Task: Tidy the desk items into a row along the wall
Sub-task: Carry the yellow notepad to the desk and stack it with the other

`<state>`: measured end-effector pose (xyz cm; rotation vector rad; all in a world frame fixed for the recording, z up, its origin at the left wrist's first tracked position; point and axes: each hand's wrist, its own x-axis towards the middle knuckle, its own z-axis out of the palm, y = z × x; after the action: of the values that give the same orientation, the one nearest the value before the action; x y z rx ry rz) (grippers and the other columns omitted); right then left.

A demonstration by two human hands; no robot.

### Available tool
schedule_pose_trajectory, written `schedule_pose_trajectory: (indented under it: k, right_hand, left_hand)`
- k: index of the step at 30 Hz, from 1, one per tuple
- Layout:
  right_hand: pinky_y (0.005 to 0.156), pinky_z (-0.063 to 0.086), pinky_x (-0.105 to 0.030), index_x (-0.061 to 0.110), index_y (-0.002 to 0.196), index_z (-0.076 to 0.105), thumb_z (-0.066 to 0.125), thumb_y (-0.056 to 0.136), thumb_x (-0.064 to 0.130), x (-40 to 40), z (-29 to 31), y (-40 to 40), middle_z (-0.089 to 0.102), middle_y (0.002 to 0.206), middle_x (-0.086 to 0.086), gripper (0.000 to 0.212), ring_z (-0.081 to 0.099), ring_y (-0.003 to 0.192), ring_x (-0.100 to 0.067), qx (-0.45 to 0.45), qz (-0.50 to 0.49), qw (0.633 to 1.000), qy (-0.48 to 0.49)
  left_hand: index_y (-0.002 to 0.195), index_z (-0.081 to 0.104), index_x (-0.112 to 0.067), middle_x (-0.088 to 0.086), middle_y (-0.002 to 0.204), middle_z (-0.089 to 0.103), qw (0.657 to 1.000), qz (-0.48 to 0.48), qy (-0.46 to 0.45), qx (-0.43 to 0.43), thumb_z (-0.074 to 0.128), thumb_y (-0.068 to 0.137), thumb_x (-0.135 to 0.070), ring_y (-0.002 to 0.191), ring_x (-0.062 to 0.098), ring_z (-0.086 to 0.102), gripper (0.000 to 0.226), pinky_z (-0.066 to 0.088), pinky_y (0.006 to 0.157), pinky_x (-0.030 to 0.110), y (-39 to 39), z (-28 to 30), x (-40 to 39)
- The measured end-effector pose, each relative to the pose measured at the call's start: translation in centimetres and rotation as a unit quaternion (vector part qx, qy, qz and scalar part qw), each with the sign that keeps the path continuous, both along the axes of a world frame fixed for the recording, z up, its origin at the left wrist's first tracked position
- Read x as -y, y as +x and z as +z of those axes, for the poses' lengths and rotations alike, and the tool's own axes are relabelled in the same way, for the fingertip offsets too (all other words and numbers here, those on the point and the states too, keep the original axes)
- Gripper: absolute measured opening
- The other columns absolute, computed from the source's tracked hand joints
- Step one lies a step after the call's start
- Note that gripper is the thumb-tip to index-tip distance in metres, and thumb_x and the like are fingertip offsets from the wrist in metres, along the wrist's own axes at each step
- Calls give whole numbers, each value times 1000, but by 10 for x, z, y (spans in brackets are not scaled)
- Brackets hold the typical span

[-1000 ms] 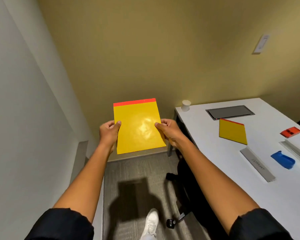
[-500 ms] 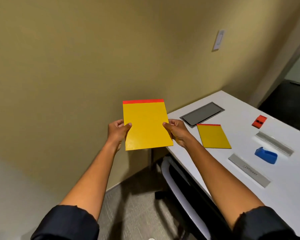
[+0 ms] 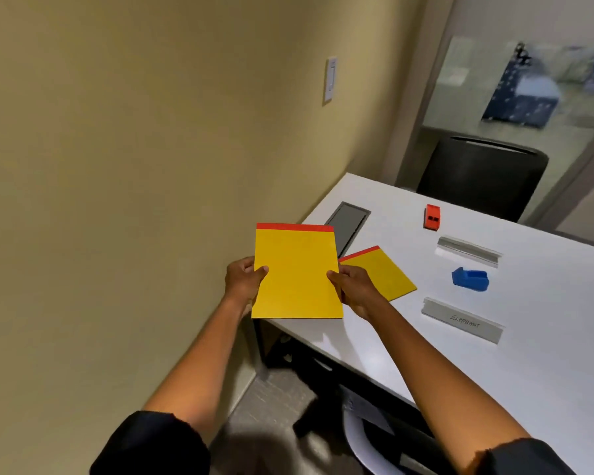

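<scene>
Over the desk's (image 3: pixel 546 337) near-left corner I hold the pad (image 3: pixel 297 273) upright, left hand (image 3: pixel 242 280) and right hand (image 3: pixel 354 289) pinching its sides; wall edge lies ahead-left, left hand nearer.

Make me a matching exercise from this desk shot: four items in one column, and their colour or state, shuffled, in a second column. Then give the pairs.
Column 1
1. held notepad
2. second notepad
3. nameplate
4. tape dispenser

Column 2
A. blue, sitting on the desk
B. grey, with handwritten lettering
C. lifted, in the grip of the left hand and right hand
D. yellow, lying flat on the desk

Pairs: 1-C, 2-D, 3-B, 4-A
</scene>
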<state>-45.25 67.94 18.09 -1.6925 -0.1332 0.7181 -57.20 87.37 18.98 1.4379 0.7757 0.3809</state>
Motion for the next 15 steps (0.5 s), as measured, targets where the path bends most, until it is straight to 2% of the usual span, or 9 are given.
schedule_pose_trajectory:
  k: [1, 2, 5, 7, 9, 11, 13, 15]
  right_hand:
    - [69, 38, -36, -17, 98, 54, 60, 93, 15, -3, -8, 6, 47, 71, -26, 34, 46, 72, -25, -5, -17, 1000, 2]
    - [72, 38, -38, -17, 107, 53, 59, 94, 15, -5, -10, 11, 50, 77, -25, 35, 47, 76, -26, -15, -37, 999, 2]
    - [65, 42, -33, -5, 99, 64, 52, 98, 11, -11, -11, 18, 55, 78, -13, 20, 47, 66, -22, -29, -88, 996, 2]
    - [65, 44, -32, 8, 94, 68, 51, 98, 9, -9, -17, 23, 59, 81, -11, 18, 49, 68, -22, -43, -115, 992, 10]
    - [69, 44, -35, 7, 99, 69, 52, 97, 9, -8, -23, 31, 60, 88, -14, 18, 49, 78, -25, -56, -139, 988, 21]
    - [68, 44, -34, 9, 102, 69, 53, 96, 8, -6, -29, 40, 60, 89, -13, 18, 49, 76, -24, -61, -160, 985, 24]
    - [66, 48, -31, 10, 106, 69, 54, 94, 4, -4, -36, 52, 64, 88, -11, 20, 55, 72, -22, -59, -185, 980, 28]
    - [68, 53, -33, 10, 110, 67, 58, 92, 3, -3, -44, 65, 69, 96, -12, 22, 64, 79, -24, -58, -203, 977, 37]
  left_hand:
    - [98, 72, -13, 13, 106, 71, 1000, -22, 19, -9, 64, 85, -5, 98, 30, 68, 17, 51, 93, 51, 11, -10, -10]
    - [90, 73, -21, 11, 103, 72, 998, -47, 39, -22, 67, 83, -11, 97, 29, 68, 14, 51, 93, 52, 25, -24, -24]
    - [79, 72, -27, 7, 96, 73, 991, -99, 79, -49, 70, 79, -19, 94, 27, 67, 9, 50, 92, 50, 60, -47, -46]
    - [83, 71, -23, 6, 92, 72, 985, -128, 103, -58, 67, 84, -11, 90, 27, 64, 12, 51, 84, 39, 66, -23, -37]
    - [78, 66, -22, -1, 81, 66, 979, -161, 108, -68, 63, 87, -7, 80, 20, 56, 18, 44, 73, 30, 79, -14, -33]
    - [76, 62, -23, -3, 80, 63, 973, -186, 117, -78, 63, 87, -5, 84, 17, 50, 21, 40, 75, 28, 96, -20, -33]
    - [80, 66, -20, 2, 86, 68, 967, -201, 129, -89, 63, 86, -7, 88, 17, 51, 15, 39, 80, 28, 114, -27, -34]
    - [85, 69, -3, 17, 93, 71, 966, -188, 146, -98, 64, 86, -5, 87, 16, 52, 6, 38, 74, 25, 129, -34, -34]
